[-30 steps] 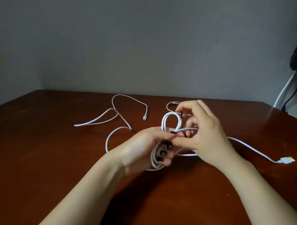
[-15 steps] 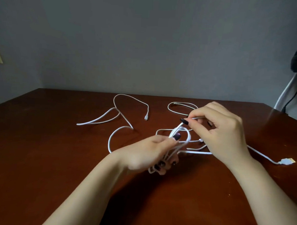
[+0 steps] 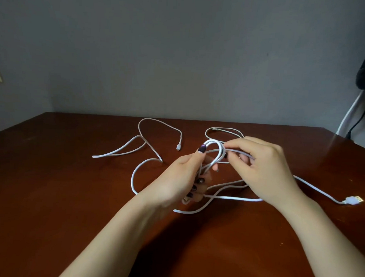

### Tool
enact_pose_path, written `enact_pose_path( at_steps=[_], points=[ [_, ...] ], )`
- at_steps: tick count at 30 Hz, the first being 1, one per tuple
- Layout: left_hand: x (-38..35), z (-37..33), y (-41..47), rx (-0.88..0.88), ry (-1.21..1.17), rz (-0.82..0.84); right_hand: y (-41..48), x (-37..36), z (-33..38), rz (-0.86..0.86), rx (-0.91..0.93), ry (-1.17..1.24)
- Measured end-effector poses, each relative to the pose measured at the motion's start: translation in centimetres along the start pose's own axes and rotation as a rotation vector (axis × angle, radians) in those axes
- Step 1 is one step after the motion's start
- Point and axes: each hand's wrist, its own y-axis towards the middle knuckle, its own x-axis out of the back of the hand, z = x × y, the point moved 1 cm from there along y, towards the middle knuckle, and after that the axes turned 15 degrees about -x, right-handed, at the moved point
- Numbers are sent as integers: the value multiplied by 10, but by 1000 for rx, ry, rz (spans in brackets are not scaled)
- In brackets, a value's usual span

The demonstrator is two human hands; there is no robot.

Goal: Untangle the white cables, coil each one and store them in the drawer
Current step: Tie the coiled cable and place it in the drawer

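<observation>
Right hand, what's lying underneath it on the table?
White cable strands run under the right hand on the brown table; its fingers pinch one. How they cross beneath the palm is covered.

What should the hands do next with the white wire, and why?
Probably wrap one more loop: the right hand brings the white cable it pinches round the coil that the left hand grips. Much of it lies loose on the table, out to the USB plug.

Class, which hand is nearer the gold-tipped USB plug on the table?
Right. The right hand is left of the USB plug; the left hand, gripping the white cable, lies farther left.
</observation>
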Motion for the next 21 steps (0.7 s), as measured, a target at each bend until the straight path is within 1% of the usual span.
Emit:
enact_pose_path(
  at_steps=[1, 4, 7, 10, 13, 16, 19, 21],
  points=[
    [1, -1, 0, -17, -15, -6, -1, -1, -4, 3, -9, -5],
    [1, -7, -2, -74, -90, 30, 2, 0, -3, -96, 12, -56],
    [3, -8, -3, -82, -85, 48, 3, 4, -4, -149, 11, -72],
    [3, -4, -1, -68, -100, -5, 0, 2, -2, -144, 12, -48],
    [2, -4, 0, -76, -201, -87, 0, -4, 1, -120, -17, 7],
    [2, -7, 2, -87, -356, -165, -4, -9, 5, -64, -48, 46],
    [3, -7, 4, -61, -520, -240, -11, -16, 9, 100, -119, 70],
    [5, -7, 6, -32, -622, -304, -15, -22, 12, 184, -149, 45]
  ],
)
